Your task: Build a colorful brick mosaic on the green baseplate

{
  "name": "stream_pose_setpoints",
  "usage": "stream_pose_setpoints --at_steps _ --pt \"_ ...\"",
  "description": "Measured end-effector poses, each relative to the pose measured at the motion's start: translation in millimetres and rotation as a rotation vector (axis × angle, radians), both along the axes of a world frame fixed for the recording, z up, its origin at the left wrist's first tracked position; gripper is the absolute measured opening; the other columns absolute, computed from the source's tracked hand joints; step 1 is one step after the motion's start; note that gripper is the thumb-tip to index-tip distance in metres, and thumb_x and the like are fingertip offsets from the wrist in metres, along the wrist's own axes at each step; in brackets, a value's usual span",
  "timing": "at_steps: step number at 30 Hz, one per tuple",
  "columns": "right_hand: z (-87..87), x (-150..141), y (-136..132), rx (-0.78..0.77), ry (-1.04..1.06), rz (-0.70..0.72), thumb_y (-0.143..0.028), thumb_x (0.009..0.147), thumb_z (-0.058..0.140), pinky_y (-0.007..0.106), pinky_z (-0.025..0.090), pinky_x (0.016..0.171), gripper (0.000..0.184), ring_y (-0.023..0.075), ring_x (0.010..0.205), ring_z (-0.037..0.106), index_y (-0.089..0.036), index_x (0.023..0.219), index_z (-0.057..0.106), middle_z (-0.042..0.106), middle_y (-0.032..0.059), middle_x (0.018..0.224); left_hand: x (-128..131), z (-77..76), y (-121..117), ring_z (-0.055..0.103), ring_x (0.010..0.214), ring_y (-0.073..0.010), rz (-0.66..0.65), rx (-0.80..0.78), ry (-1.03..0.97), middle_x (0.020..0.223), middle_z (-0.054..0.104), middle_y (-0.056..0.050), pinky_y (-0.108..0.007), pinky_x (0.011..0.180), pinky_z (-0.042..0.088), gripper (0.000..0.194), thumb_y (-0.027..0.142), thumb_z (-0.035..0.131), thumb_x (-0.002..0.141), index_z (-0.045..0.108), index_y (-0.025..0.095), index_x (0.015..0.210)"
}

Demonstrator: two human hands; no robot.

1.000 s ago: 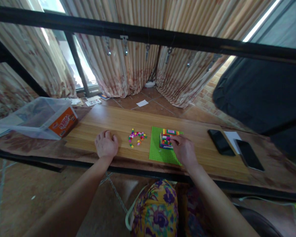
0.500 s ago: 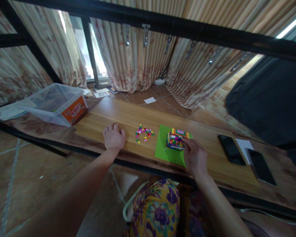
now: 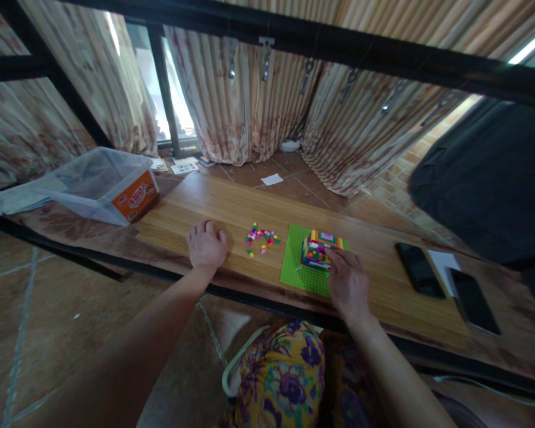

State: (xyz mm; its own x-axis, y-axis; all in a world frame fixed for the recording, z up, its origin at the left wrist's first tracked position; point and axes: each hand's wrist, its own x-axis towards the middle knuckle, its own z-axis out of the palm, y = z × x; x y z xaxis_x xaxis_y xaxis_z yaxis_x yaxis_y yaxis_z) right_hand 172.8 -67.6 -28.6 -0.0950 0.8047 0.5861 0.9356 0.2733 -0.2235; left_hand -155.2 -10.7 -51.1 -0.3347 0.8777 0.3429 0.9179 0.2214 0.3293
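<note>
Since the previous frame, the camera view is nearly unchanged. The chief change is at the right hand (image 3: 348, 279), whose fingertips sit slightly further left along the brick structure (image 3: 312, 257). The structure stands on the green baseplate (image 3: 292, 264), right of the desk's (image 3: 232, 199) middle and toward its near edge; no displacement of either is noted.

The right hand is partly closed, thumb and index finger brought together at the structure's near side and apparently touching it. Whether a small brick is pinched there cannot be determined, the fingers covering the spot.

The left hand (image 3: 206, 246) shows no change: palm down near the desk's left end, fingers loosely extended, thumb apart, no object seen in its hold; its underside is hidden.

The loose bricks (image 3: 251, 237) lie scattered between the left hand and the baseplate, with no visible reduction over the interval. In this inspector's judgement, the shift is a fine adjustment of position at the structure, and the bricks on the desk remain to be dealt with. A black phone (image 3: 419, 270) lies near the desk's right edge.
</note>
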Motion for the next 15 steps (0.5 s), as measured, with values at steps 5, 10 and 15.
stream_pose_setpoints --at_steps 5,10,15 --pt "-1.2 -1.7 -1.1 -0.001 -0.029 0.03 -0.011 0.095 0.04 0.043 0.05 0.09 0.039 0.0278 0.096 0.059 -0.016 0.114 0.074 0.071 0.0144 0.104 -0.1 -0.3 0.2 0.053 0.125 -0.0373 -0.006 -0.009 -0.028 0.132 0.062 -0.019 -0.051 0.106 0.04 0.037 0.029 0.048 0.091 0.064 0.013 0.12" --pt "-2.2 -4.3 -1.7 -0.009 -0.057 0.022 -0.008 0.094 0.039 0.044 0.05 0.093 0.041 0.0282 0.099 0.06 -0.013 0.117 0.072 0.071 0.0161 0.109 0.0 -0.1 0.2 0.054 0.123 -0.0376 0.0 -0.011 0.001 0.131 0.063 -0.019 -0.051 0.105 0.041 0.037 0.03 0.048 0.092 0.065 0.012 0.12" --pt "0.2 -3.2 1.9 -0.057 -0.013 0.038 -0.009 0.093 0.038 0.043 0.053 0.089 0.041 0.0279 0.098 0.063 -0.013 0.113 0.073 0.073 0.0165 0.108 -0.7 0.2 0.9 0.055 0.122 -0.0374 -0.002 -0.014 0.008 0.13 0.064 -0.019 -0.051 0.104 0.042 0.036 0.029 0.048 0.091 0.066 0.012 0.118"
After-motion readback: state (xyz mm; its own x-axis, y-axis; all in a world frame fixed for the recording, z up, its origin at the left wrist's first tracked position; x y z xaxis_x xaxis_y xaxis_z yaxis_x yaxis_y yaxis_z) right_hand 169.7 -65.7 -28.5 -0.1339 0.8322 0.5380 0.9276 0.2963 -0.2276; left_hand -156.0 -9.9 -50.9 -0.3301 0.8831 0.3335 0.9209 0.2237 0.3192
